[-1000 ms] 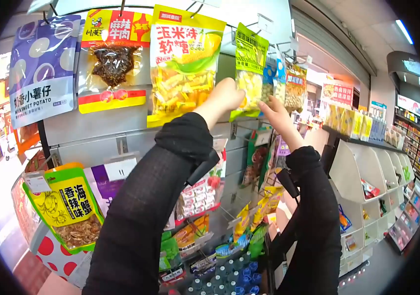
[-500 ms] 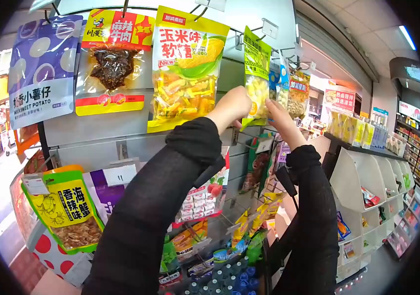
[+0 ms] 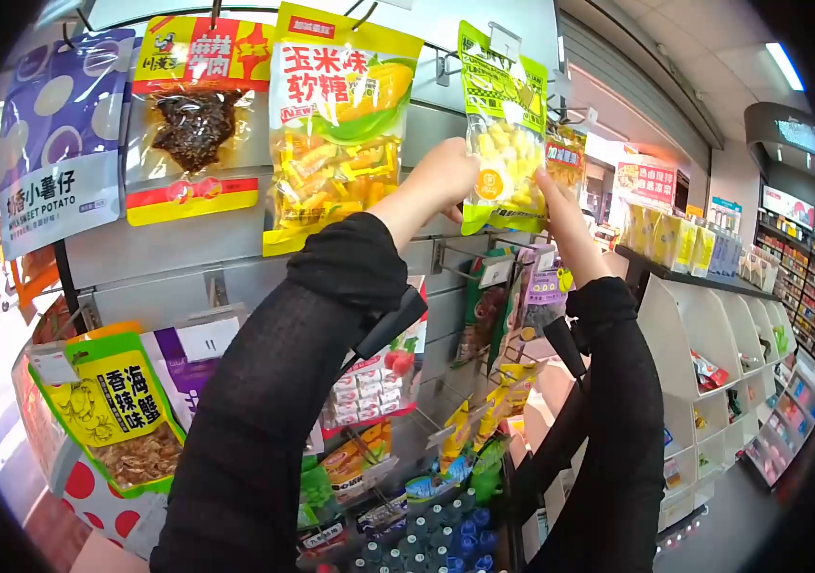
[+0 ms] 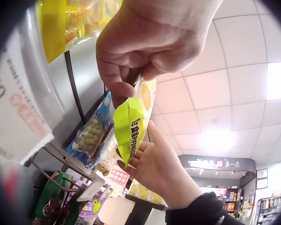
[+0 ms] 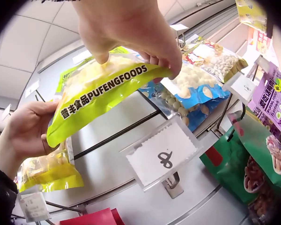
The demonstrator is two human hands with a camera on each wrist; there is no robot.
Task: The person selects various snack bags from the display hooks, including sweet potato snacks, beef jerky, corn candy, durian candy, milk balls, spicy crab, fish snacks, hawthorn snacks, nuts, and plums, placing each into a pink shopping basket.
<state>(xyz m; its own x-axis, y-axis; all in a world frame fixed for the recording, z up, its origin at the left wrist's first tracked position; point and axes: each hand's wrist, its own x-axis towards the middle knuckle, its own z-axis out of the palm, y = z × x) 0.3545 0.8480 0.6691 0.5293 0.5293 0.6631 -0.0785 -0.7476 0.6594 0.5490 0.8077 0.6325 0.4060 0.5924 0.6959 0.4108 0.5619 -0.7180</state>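
Note:
Between my two hands is a lime-green snack bag (image 3: 506, 143) with a clear window showing pale yellow pieces. My left hand (image 3: 443, 179) pinches its left edge, fingers curled, as the left wrist view shows from behind the knuckles. On the opposite edge, my right hand (image 3: 568, 222) grips with the thumb on the front and fingers behind. The bag's lower end, printed PUFENGFOODS, faces the right wrist view. Its top overlaps a price tag (image 3: 504, 41) in the head view. Just left of my left hand hangs a yellow corn candy bag (image 3: 340, 124).
A beef snack bag (image 3: 195, 124) and a purple sweet potato bag (image 3: 63, 134) hang further left. Blue-edged bags (image 5: 196, 101) hang behind the held one. Hooks and a price tag (image 5: 161, 152) jut out below. White shelf bins (image 3: 689, 334) stand at right.
The green bag has turned from nearly edge-on to facing the head camera, and it appears larger. My right hand has moved slightly right with its edge. The head view has shifted a little.

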